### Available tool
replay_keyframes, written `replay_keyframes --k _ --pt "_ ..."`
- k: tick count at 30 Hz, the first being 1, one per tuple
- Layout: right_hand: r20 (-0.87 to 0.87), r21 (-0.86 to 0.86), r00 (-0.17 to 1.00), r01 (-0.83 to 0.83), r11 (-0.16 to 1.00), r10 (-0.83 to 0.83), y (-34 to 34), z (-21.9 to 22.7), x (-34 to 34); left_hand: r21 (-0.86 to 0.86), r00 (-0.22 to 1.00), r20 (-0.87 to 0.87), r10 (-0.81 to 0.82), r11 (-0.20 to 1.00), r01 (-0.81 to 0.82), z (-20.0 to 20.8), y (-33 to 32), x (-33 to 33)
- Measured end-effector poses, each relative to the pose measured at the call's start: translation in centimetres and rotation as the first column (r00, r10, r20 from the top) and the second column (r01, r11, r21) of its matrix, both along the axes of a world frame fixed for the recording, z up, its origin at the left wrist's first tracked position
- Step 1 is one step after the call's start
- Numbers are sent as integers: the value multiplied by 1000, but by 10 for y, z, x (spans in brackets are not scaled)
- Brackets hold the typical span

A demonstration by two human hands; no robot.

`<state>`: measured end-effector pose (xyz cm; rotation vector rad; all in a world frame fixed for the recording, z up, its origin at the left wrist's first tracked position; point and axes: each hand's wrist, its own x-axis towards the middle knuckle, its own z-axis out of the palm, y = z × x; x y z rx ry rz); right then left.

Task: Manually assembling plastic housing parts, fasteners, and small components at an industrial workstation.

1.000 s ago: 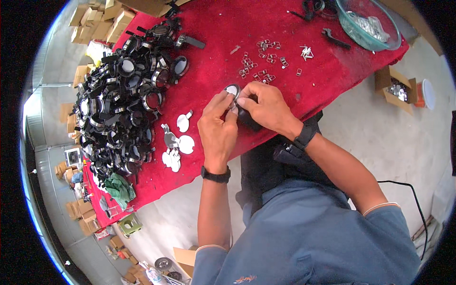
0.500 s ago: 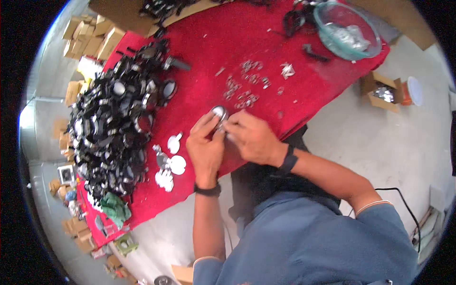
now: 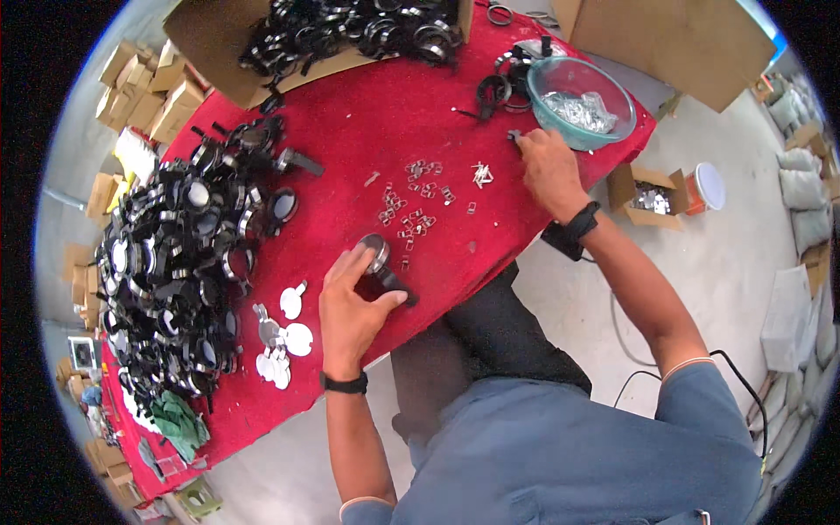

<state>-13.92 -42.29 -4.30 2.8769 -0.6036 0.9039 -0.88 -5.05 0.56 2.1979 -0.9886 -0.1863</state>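
Note:
My left hand (image 3: 354, 308) rests at the table's near edge, its fingers curled round a round black part with a shiny metal rim (image 3: 374, 252) and a black stem that ends under my thumb. My right hand (image 3: 549, 168) reaches out beside the teal basin, fingertips closed over a small dark elongated piece (image 3: 514, 136); most of it is hidden. Between my hands lie several small metal clips (image 3: 418, 197) and a little pile of white pins (image 3: 482, 175). To the left of my left hand are several white and grey discs with tabs (image 3: 291, 303).
A large heap of black, metal-rimmed parts (image 3: 175, 262) covers the table's left side. An open carton (image 3: 214, 39) of similar parts stands at the far edge. The teal basin (image 3: 573, 131) holds shiny pieces. A green cloth (image 3: 179, 424) lies at the near left.
My right hand has left the round part and moved far right, to the dark piece by the basin. My left hand still keeps the part, now lower on the table. The view has shifted.

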Motion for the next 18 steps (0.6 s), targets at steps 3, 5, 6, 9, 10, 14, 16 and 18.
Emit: replay_keyframes --k 3,5,6,9,10,14,16,18 --pt "-94 95 992 98 991 -89 -13 4 6 6 998 -62 24 1000 -23 -1 -2 -2" --pt "-103 133 989 124 983 -111 -15 4 11 -11 999 -30 39 999 -40 -4 -4 -4" --pt "-94 120 989 121 985 -110 -15 3 11 -62 986 -160 43 997 -53 -6 -6 -2" --pt "-16 318 1000 16 948 -11 -3 2 13 -111 982 -183 47 991 -69 -8 -6 -3" --pt "70 450 996 -76 890 49 21 5 18 -107 985 -163 61 991 -79 -9 -6 -4" --pt "164 778 964 -257 573 209 146 36 34 -113 994 -67 92 989 -99 -15 -3 -4" --pt "236 793 956 -293 535 174 182 31 45 -123 995 -25 97 987 -100 -16 -9 -6" --pt "265 781 957 -286 555 121 201 21 54 -118 994 1 109 987 -108 -16 -12 -9"
